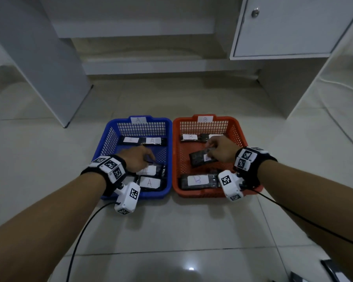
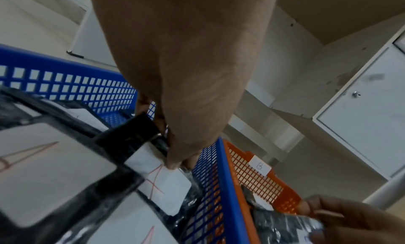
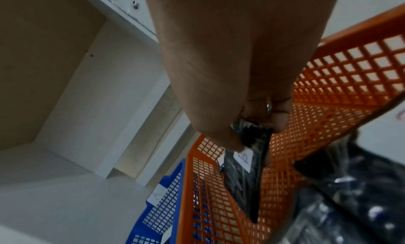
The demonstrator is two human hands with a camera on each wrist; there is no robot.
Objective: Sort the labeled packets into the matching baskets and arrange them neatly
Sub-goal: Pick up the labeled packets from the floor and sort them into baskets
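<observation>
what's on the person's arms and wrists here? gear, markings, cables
Both forearms are bare, no sleeves. Each wrist wears a black strap carrying white blocks printed with black square fiducial markers. A white camera pod, also tagged, hangs below each wrist, with a thin black cable trailing back. The right hand wears a ring.

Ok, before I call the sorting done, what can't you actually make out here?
- Head view: the far right packet in the orange basket, its label hidden by the right hand.
- Head view: a packet label at the back of the blue basket, too faint.
- Left wrist view: the held packet, partly covered by the left hand.
</observation>
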